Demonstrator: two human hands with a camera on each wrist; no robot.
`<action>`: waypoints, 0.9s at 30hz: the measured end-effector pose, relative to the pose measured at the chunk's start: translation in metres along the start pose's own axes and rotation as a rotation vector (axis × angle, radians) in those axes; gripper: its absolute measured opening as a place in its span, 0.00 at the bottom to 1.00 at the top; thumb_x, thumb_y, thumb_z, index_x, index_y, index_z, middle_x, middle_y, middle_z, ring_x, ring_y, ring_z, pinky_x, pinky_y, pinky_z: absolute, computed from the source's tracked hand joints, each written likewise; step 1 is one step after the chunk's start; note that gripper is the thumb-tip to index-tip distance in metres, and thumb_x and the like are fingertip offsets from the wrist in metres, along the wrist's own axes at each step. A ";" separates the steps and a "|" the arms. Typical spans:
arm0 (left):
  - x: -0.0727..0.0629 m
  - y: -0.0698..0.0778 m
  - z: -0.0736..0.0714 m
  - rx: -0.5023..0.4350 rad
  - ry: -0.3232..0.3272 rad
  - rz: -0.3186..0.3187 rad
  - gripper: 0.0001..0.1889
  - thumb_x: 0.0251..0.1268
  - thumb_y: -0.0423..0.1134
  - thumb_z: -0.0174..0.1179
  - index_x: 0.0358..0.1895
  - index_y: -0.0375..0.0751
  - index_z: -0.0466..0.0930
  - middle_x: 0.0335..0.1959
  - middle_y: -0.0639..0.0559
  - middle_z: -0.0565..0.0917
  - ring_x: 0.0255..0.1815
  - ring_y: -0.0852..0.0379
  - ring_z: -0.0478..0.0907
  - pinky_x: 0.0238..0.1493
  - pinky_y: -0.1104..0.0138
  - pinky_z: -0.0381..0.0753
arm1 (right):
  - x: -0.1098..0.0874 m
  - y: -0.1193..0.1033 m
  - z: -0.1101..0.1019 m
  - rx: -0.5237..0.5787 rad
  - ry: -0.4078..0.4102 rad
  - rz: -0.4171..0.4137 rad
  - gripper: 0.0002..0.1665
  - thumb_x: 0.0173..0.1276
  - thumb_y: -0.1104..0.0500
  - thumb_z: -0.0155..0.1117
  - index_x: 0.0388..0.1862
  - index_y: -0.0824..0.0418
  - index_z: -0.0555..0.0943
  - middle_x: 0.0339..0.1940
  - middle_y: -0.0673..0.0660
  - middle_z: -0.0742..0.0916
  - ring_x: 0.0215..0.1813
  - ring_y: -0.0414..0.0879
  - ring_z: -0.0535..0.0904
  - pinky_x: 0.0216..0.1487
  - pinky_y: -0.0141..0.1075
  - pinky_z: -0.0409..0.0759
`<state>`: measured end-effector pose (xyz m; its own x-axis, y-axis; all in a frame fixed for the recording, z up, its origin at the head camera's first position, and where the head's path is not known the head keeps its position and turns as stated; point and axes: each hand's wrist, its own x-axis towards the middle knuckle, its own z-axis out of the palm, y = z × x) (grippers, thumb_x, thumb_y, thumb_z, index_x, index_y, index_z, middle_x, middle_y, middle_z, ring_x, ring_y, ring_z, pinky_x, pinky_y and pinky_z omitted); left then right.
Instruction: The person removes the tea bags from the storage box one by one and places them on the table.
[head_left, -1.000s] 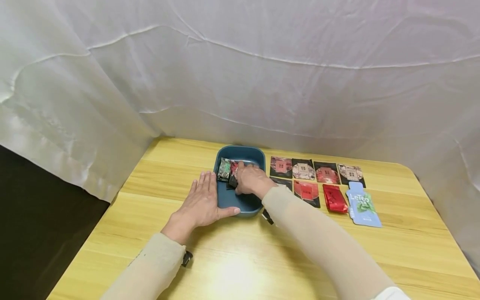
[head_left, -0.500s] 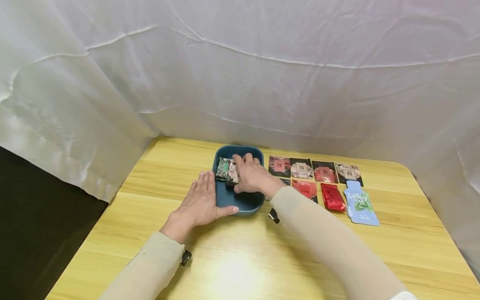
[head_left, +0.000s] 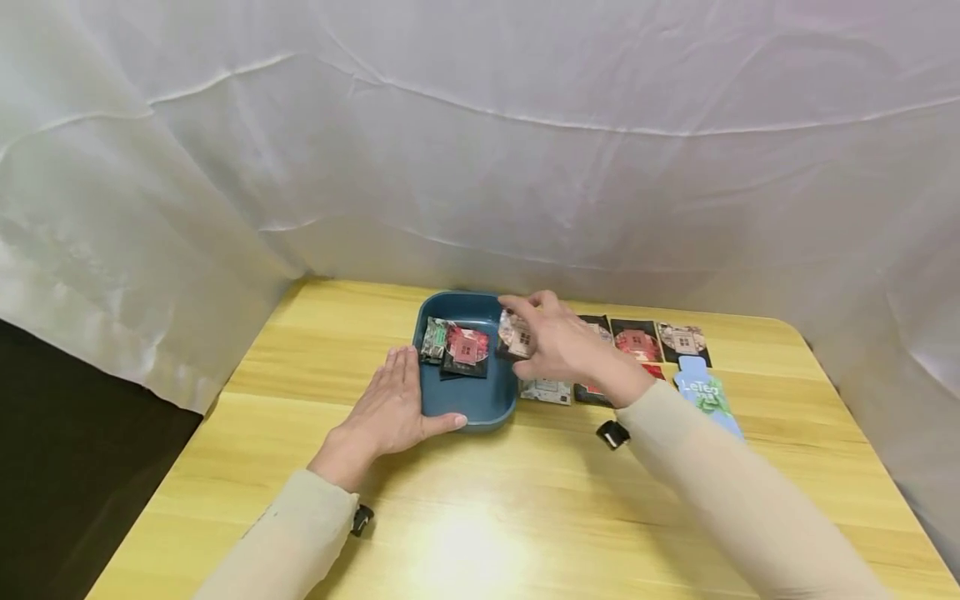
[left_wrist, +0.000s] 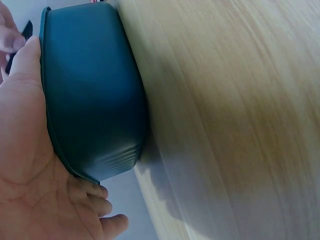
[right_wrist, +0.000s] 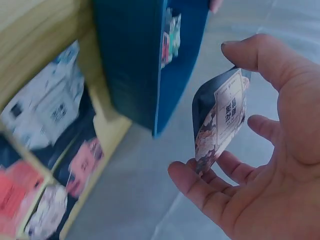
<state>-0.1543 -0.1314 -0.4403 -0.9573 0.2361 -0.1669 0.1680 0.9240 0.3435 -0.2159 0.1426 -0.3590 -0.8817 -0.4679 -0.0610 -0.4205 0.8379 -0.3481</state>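
A dark blue plastic bin (head_left: pixel 480 408) stands on the table. My left hand (head_left: pixel 386 408) lies along its left side with straight fingers, thumb over the near rim; the left wrist view shows the palm against the bin's wall (left_wrist: pixel 92 95). Over the bin's right rim, my right hand (head_left: pixel 566 342) pinches a sachet (right_wrist: pixel 222 112) with a pale pink floral print and a printed label. In the right wrist view it is held between thumb and fingers, tilted, apart from the bin. Inside the bin lie a green-labelled sachet (head_left: pixel 435 340) and a red and black sachet (head_left: pixel 465 350), overlapping others.
Right of the bin, sachets lie in rows, among them a grey-white one (head_left: pixel 546 390), a red one (head_left: pixel 636 340) and a pale floral one (head_left: pixel 682 342). A blue bottle-shaped packet (head_left: pixel 705 387) lies beyond my right wrist. White curtain (head_left: pixel 480 167) hangs behind the table.
My right hand has come up out of the bin and moved right with the floral sachet, uncovering the red and black one. My left hand keeps its place on the bin.
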 end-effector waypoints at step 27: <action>0.002 -0.012 -0.002 0.015 0.003 0.028 0.74 0.58 0.85 0.54 0.84 0.24 0.35 0.86 0.26 0.42 0.88 0.32 0.40 0.86 0.44 0.48 | -0.072 0.031 0.069 -0.115 -0.151 -0.016 0.60 0.51 0.50 0.86 0.82 0.42 0.66 0.58 0.61 0.74 0.52 0.52 0.73 0.38 0.41 0.81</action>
<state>-0.1588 -0.1427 -0.4429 -0.9530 0.2608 -0.1544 0.1981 0.9215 0.3342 -0.1504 0.1827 -0.4298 -0.8363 -0.5109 -0.1990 -0.4633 0.8526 -0.2417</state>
